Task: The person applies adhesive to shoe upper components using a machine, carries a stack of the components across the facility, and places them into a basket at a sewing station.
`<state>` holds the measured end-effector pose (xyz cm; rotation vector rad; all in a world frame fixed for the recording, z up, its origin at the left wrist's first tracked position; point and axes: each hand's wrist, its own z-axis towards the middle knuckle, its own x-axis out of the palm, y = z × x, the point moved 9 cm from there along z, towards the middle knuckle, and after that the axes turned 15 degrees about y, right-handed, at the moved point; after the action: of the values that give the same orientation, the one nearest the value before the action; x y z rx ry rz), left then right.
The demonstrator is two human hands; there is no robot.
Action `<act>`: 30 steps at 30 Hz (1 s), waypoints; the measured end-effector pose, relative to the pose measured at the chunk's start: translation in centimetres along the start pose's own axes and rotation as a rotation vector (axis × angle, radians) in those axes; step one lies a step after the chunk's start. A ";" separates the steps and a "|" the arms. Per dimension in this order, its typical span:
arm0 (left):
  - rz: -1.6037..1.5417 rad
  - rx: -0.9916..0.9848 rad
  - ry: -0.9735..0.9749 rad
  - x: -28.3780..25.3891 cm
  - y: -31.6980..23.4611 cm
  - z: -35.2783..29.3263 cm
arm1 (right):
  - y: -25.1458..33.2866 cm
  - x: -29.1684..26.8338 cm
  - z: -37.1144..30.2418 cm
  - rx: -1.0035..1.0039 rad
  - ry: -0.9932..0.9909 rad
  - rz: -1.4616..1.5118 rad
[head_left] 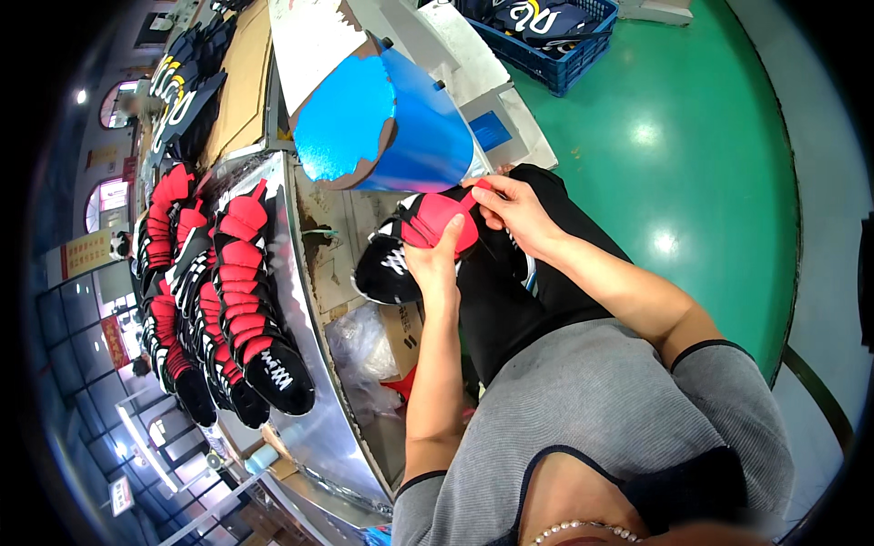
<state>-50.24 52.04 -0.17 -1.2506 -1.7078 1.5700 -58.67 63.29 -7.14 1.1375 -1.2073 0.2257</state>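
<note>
Over my lap is a shoe upper (pixel 442 217) with a red collar and lining, a black toe and white lacing. My left hand (pixel 431 264) grips its red collar, thumb laid on top and fingers beneath, partly hidden. At the far end of the collar, my right hand (pixel 521 215) pinches the red pull tab between thumb and fingers. Some right fingertips are hidden behind the tab. On the left, nested rows of similar red and black shoe uppers (pixel 244 282) lie along the metal table.
A blue metal housing (pixel 428 118) with worn edges stands just beyond my hands. Dark blue pieces fill a blue crate (pixel 555 68) on the green floor (pixel 674 164). Below the metal table edge (pixel 319 364) are clear plastic (pixel 360 341) and a cardboard box (pixel 401 338).
</note>
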 end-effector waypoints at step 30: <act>-0.866 -0.331 -0.107 -4.3 4.5 6.3 | 2.5 -8.1 1.9 0.047 -0.273 -0.425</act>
<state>-52.32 44.86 -4.89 -0.4091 -2.2109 0.8618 -64.80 66.30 -12.47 1.4696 -1.1673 -0.2315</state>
